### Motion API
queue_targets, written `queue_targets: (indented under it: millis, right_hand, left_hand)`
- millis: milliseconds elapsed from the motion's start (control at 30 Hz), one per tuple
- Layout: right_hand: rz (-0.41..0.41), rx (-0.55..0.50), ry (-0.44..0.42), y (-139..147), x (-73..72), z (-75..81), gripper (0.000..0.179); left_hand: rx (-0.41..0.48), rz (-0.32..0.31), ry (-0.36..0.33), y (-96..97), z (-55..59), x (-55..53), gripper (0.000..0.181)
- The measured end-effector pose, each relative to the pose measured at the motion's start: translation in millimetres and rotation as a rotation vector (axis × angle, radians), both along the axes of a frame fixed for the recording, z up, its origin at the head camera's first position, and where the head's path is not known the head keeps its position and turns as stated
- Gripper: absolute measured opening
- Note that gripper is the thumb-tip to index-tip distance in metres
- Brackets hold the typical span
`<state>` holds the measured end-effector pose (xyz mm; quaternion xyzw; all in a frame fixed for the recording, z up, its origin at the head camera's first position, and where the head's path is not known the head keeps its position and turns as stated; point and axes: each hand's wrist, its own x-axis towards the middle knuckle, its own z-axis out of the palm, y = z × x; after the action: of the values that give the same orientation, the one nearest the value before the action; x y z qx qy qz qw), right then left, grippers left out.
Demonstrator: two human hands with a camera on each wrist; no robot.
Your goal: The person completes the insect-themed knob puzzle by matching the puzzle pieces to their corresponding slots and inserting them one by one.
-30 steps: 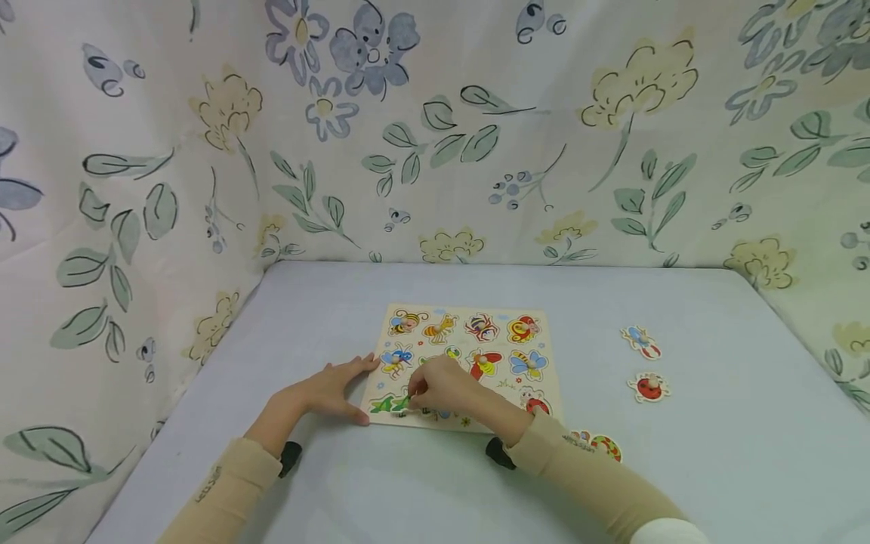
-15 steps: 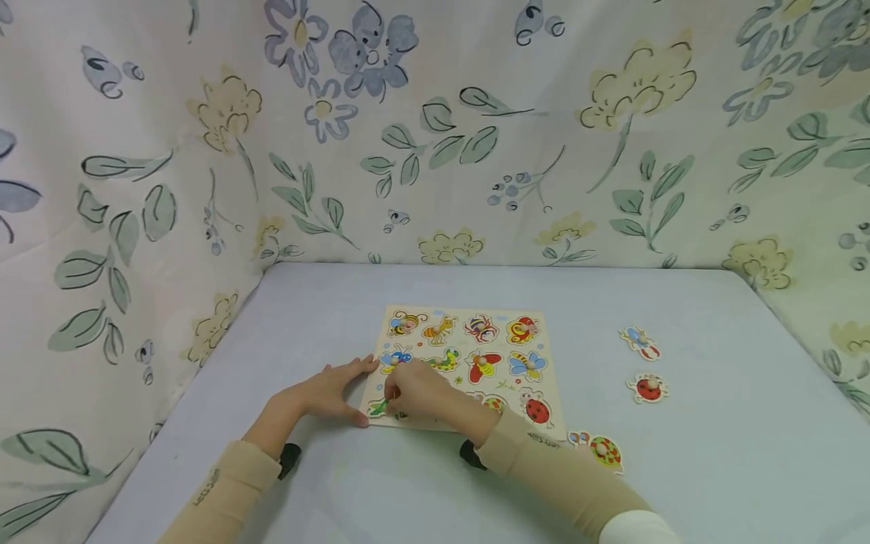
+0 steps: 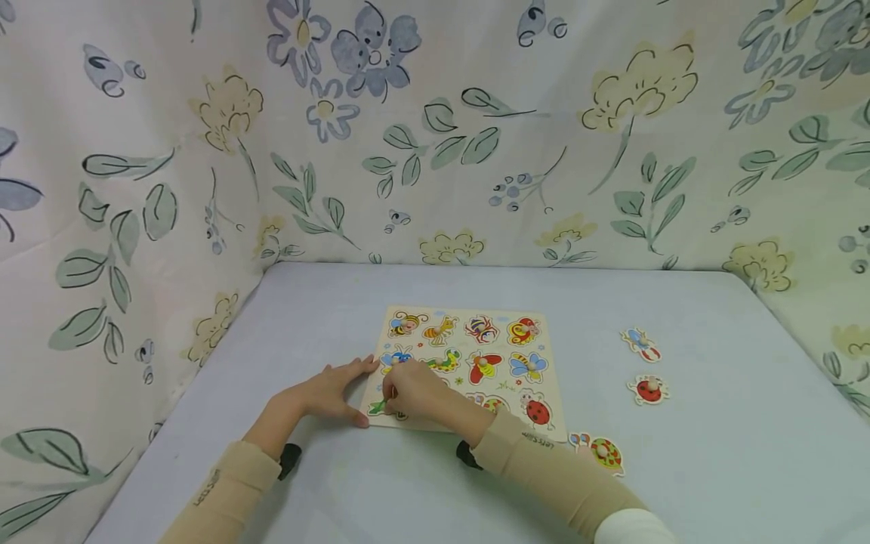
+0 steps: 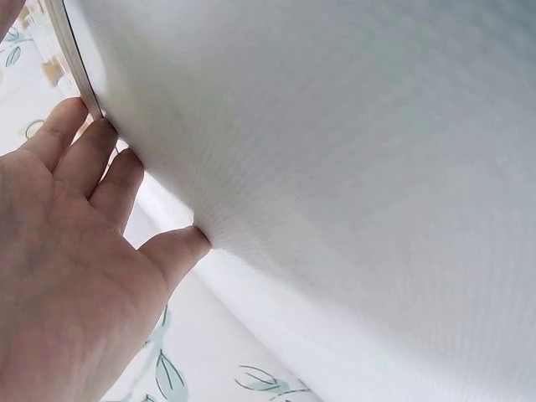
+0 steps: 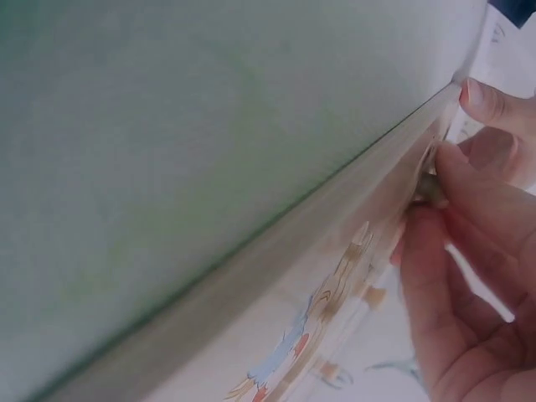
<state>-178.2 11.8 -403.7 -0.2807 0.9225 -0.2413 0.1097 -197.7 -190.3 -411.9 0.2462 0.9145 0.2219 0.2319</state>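
A wooden peg puzzle board (image 3: 554, 423) printed with insects lies on the table. My left hand (image 3: 328, 391) has its fingers spread, with fingertips and thumb against the board's left edge, also seen in the left wrist view. Over the lower left corner, my right hand (image 3: 416, 389) pinches the knob (image 5: 430, 189) of a green insect-shaped puzzle piece (image 3: 377, 408) between thumb and fingers. Most of that piece is hidden under the hand; whether it lies flush in its recess I cannot tell.
Right of the board lie three loose pieces: a blue and red beetle (image 3: 641, 344), a red ladybug (image 3: 649, 389) and a green and red round-shelled one (image 3: 602, 452), close to the board's lower right corner. Floral cloth (image 3: 435, 189) hangs behind the table (image 3: 714, 340).
My right hand has moved left with the green puzzle piece to the board's lower left corner and has hardly shifted in the last half second. The left hand stays put.
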Motion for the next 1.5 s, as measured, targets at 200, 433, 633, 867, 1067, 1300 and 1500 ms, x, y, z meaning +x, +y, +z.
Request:
queue_targets:
  millis: [200, 433, 633, 867, 1067, 1300, 1500]
  right_hand:
    - [-0.014, -0.01, -0.039, 0.7, 0.6, 0.0, 0.008]
    - [-0.028, -0.032, -0.057, 1.4, 2.1, -0.8, 0.009]
    - [-0.05, -0.054, -0.05, 3.5, 5.0, -1.1, 0.011]
    - [-0.062, -0.081, -0.026, 7.5, 11.3, -0.4, 0.011]
    - [-0.07, -0.103, -0.041, 11.4, 13.5, 0.5, 0.012]
    - [-0.083, -0.117, -0.04, 15.4, 18.5, 3.6, 0.012]
    - [-0.102, -0.155, -0.041, 26.1, 21.2, 7.6, 0.009]
  left_hand:
    - [-0.002, -0.002, 0.004, -0.1, -0.2, -0.1, 0.096]
    - [0.015, -0.014, 0.022, -0.3, 2.5, 2.1, 0.097]
    - [0.001, -0.014, 0.031, -0.2, 0.8, 1.5, 0.097]
    - [-0.009, -0.004, 0.035, -0.1, -1.3, 0.5, 0.097]
    - [-0.013, -0.005, 0.039, 0.6, -0.9, 0.9, 0.096]
    - [-0.011, -0.007, 0.038, 0.2, -0.9, 1.2, 0.097]
    - [-0.009, -0.008, 0.036, -0.1, -1.0, 1.1, 0.097]
